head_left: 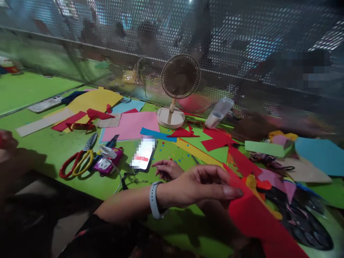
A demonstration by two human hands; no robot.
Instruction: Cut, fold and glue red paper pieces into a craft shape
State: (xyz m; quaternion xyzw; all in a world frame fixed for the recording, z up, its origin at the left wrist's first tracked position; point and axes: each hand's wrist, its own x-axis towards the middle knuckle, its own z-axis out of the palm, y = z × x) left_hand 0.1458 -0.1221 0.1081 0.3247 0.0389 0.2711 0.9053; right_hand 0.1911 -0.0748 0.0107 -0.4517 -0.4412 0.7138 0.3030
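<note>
Green table (48,150), one fan (180,77), one phone (143,156), left hand (196,186) fingers pinching red sheet (255,218), right hand (168,169) fingers released

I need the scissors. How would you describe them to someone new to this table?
On the green table, find the round desk fan, then look left and nearer, past the lit phone. The scissors lie beside a purple gadget; only they have red and yellow loop handles.

From where I stand: one desk fan (180,77), one bottle (219,113), two phones (143,157) (45,104), two hands (199,186) (166,168), one wristband (153,200), one held red sheet (255,218).
</note>
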